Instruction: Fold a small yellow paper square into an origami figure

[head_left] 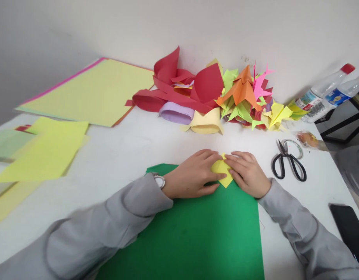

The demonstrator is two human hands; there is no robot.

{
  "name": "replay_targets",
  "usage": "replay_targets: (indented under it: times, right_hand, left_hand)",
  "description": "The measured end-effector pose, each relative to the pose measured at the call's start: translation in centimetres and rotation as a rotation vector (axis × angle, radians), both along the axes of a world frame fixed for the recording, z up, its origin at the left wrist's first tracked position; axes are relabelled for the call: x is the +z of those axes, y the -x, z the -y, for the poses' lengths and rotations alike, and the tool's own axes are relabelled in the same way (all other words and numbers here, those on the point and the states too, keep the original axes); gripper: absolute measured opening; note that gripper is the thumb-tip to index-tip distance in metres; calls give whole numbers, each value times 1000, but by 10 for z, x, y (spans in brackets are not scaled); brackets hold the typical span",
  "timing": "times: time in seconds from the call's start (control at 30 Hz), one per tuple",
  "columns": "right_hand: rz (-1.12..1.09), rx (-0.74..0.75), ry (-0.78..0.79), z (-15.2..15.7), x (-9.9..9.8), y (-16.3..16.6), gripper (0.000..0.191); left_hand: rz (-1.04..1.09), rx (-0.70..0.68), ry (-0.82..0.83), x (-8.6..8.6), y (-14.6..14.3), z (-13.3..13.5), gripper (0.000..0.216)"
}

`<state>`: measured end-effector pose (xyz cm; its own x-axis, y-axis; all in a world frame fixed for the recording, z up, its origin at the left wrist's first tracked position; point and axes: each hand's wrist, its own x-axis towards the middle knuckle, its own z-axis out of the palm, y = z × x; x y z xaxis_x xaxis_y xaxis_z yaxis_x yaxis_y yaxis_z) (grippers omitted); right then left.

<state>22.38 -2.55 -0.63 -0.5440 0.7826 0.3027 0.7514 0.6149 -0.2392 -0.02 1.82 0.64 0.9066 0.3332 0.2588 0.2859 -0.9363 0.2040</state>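
A small folded yellow paper (222, 171) lies on a large green sheet (197, 233) on the white table. My left hand (193, 175) presses on its left side, fingers together on the paper. From the right, my right hand (247, 173) pins it with bent fingers. Both hands hold the paper flat between them. A watch shows on my left wrist (160, 181).
A heap of folded and curled coloured papers (214, 97) lies against the back wall. Black scissors (288, 163) lie to the right, with two plastic bottles (328, 91) beyond. Yellow sheets (48, 151) cover the left. A dark phone (348, 229) sits near the right edge.
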Motion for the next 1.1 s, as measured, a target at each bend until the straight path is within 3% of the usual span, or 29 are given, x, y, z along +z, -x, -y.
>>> replay_targets:
  times: [0.47, 0.87, 1.1]
  right_hand:
    - [69, 89, -53, -1, 6, 1, 29]
    - [19, 29, 14, -3, 5, 2, 26]
    - [15, -13, -10, -3, 6, 3, 36]
  left_hand:
    - [32, 10, -16, -5, 1, 1, 28]
    - [4, -8, -38, -4, 0, 1, 28]
    - [10, -22, -18, -4, -1, 2, 26]
